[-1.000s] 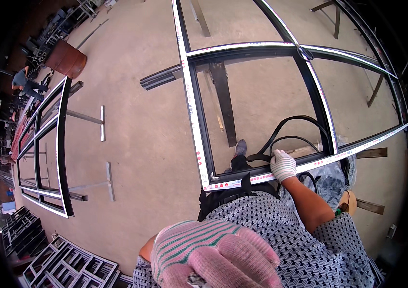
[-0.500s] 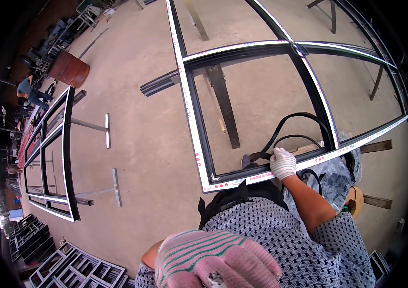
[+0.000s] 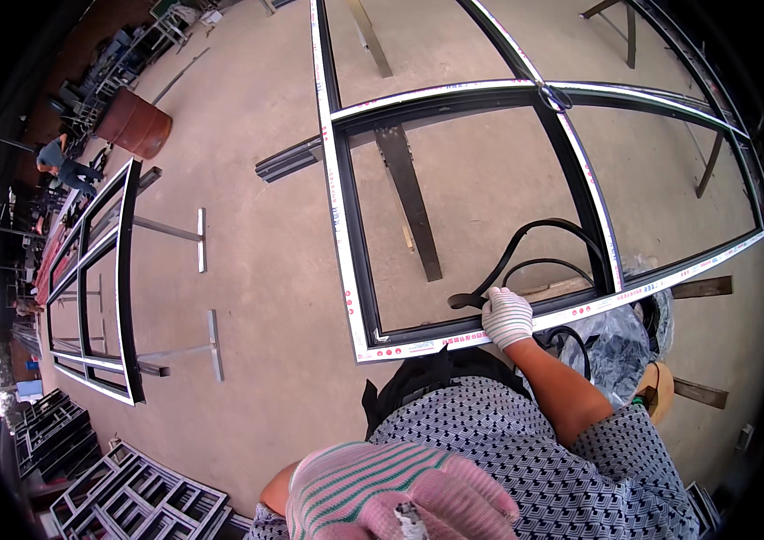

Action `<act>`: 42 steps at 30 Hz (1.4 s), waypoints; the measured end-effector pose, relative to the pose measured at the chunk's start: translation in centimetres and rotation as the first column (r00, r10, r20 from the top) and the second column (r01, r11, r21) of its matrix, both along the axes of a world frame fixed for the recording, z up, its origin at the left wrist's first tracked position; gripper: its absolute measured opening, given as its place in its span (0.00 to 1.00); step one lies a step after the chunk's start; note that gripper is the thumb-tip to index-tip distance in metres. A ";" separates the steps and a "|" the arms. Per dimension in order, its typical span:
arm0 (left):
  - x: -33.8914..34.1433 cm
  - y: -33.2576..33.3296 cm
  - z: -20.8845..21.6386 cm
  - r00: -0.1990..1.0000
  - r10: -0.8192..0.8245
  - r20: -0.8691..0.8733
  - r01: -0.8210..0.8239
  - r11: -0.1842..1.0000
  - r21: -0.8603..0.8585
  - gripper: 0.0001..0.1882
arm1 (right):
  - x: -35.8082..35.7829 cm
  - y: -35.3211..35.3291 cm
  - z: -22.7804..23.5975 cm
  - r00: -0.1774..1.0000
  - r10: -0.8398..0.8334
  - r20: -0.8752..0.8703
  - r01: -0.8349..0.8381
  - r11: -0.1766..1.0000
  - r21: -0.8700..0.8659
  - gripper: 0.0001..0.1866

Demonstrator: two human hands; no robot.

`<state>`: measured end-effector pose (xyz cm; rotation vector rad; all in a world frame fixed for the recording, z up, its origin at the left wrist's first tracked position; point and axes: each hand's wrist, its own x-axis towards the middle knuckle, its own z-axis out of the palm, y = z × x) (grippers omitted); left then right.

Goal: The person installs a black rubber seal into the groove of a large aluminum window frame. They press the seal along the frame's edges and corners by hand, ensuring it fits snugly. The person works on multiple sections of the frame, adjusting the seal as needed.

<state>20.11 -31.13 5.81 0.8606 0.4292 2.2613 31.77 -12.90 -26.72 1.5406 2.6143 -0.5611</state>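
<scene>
My right hand (image 3: 507,318), in a white striped glove, is closed over the near bar of a large window frame (image 3: 427,346). It pinches a black rubber strip (image 3: 519,236) there, whose flat end sticks out left of the fingers. The strip loops up inside the near pane opening and runs back by the dark upright bar. White film with red marks covers the frame's faces, and black channels line its openings. Close below the view, my left hand (image 3: 400,490), in a pink glove with green stripes, has its fingers curled. A small grey-black patch shows at them; what they hold is unclear.
Clear plastic wrapping (image 3: 611,351) lies under the frame's near right side. Dark metal supports (image 3: 411,202) show beneath. A second window frame (image 3: 121,297) stands left on stands, with a rusty drum (image 3: 134,123) and a person (image 3: 62,164) beyond. Small frames (image 3: 143,499) are stacked lower left.
My right hand has shifted a little left with the near bar as the view moved. More of the strip's flat end shows beside it. My left hand stays curled close to the view.
</scene>
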 end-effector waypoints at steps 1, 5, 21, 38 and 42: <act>-0.4 0.1 0.6 0.995 -0.026 -0.094 0.031 0.998 0.055 0.09 | -1.3 -0.4 0.5 0.999 0.028 -0.031 -0.029 0.999 -0.014 0.09; -2.1 2.8 1.7 0.949 -0.182 -0.256 0.221 0.966 0.133 0.09 | -1.0 -0.4 -0.1 0.998 0.056 -0.034 -0.057 0.998 -0.030 0.10; -7.0 0.7 2.6 0.813 -0.391 -0.431 0.452 0.891 0.046 0.18 | -0.9 -0.3 -1.0 0.998 0.031 -0.060 -0.031 0.999 0.012 0.08; -27.9 -21.5 -26.0 0.933 0.355 -0.053 -0.152 0.258 -0.954 0.20 | -11.2 -8.2 -4.1 0.982 -0.016 -0.190 0.067 0.962 0.266 0.10; -31.1 -30.8 -33.3 0.902 0.420 -0.099 -0.108 -0.004 -0.994 0.18 | -18.7 -12.3 -5.3 0.906 -0.170 -0.389 0.162 0.985 -0.053 0.16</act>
